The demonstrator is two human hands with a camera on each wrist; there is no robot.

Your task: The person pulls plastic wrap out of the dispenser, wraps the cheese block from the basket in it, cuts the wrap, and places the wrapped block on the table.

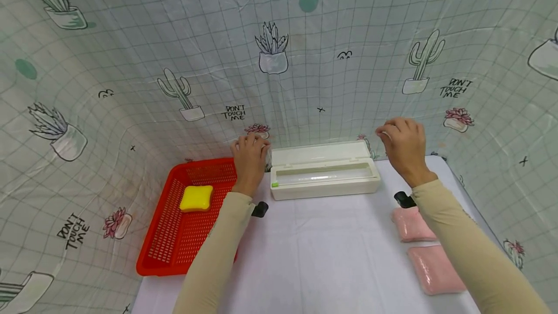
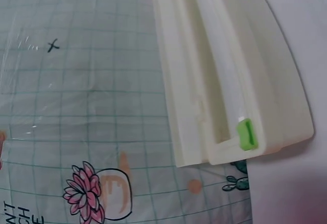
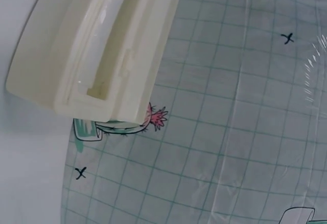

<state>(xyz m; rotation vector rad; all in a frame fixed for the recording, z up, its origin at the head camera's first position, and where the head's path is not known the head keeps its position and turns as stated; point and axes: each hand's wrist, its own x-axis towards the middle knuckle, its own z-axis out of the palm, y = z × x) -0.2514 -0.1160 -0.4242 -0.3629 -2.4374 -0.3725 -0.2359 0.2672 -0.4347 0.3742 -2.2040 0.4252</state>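
- where's the white box?
- lid raised, between the left hand and right hand; both pinch clear film.
- and around?
- white-covered desk under both, red basket left of the left hand, pink packs nearer than the right, cactus-print sheet beyond.

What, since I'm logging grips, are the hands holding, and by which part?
Apparently clear film, seen only as glints: the left hand and right hand seem to pinch it at opposite ends, though the exact hold cannot be made out.
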